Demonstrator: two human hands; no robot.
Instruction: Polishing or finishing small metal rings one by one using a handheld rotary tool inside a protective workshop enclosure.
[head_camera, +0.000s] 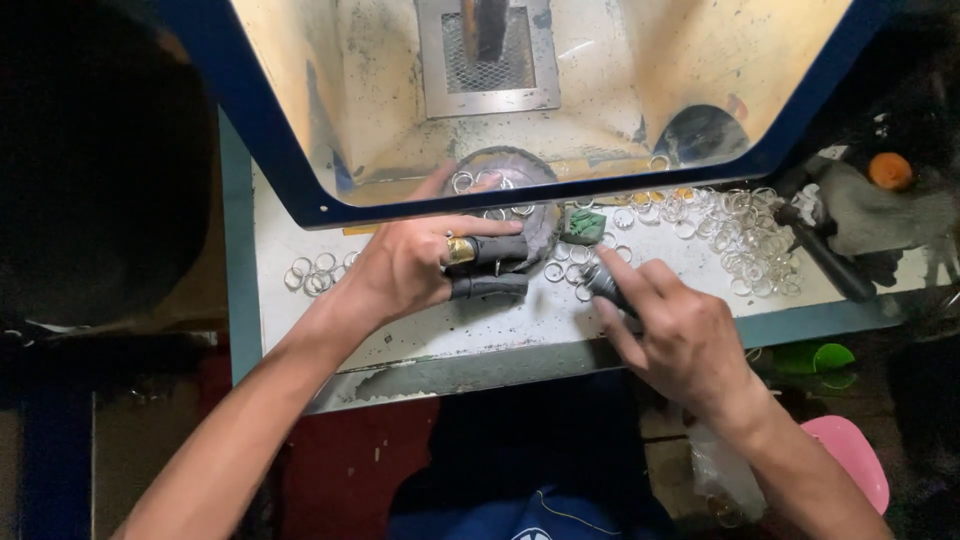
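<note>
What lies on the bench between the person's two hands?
In the head view, a few loose metal rings lie on the white benchtop between the left hand and the right hand.

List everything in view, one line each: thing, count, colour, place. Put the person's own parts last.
Metal rings: many, silvery, heaped on the bench at right; smaller clusters at left and centre.
Round pad: one, dark grey, under the hood edge.
Green block: one, centre of bench.
Hood: one, blue frame with a clear pane, above the bench.
Bench: one, pale and worn.
Dark tool: one, black, right.
Orange ball: one, far right.
Left hand: dark finger covers, gold ring, by the pad.
Right hand: touching a dark piece.
</note>
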